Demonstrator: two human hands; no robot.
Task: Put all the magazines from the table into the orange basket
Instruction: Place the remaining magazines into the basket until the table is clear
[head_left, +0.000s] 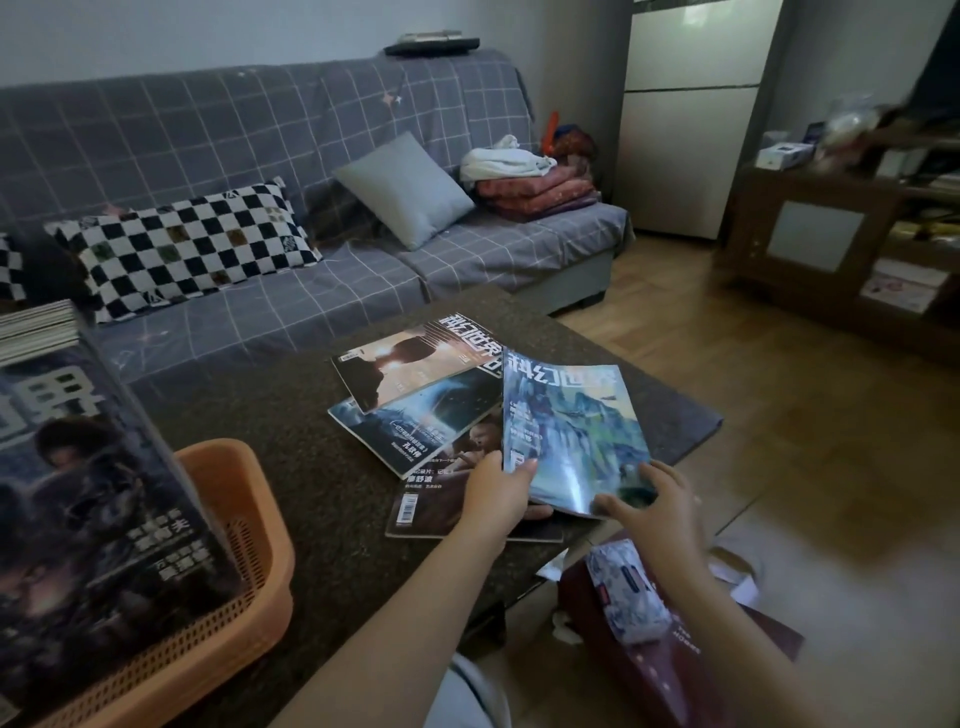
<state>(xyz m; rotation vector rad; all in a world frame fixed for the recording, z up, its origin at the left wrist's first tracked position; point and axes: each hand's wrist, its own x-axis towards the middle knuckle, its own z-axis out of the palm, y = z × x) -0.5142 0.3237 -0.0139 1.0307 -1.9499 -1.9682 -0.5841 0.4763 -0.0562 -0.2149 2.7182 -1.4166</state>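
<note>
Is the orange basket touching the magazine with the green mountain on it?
Apart. The head view shows bare table between the orange basket and the green mountain magazine, held by both hands.

Likely a living room: sofa, cushions.

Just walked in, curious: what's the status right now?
Left hand and right hand grip the blue-green glossy magazine. Three remain on the dark table. Orange plastic basket already holds magazines.

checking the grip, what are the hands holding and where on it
Both hold the blue-green magazine: left hand at its near left corner, right hand at its near edge.
</note>
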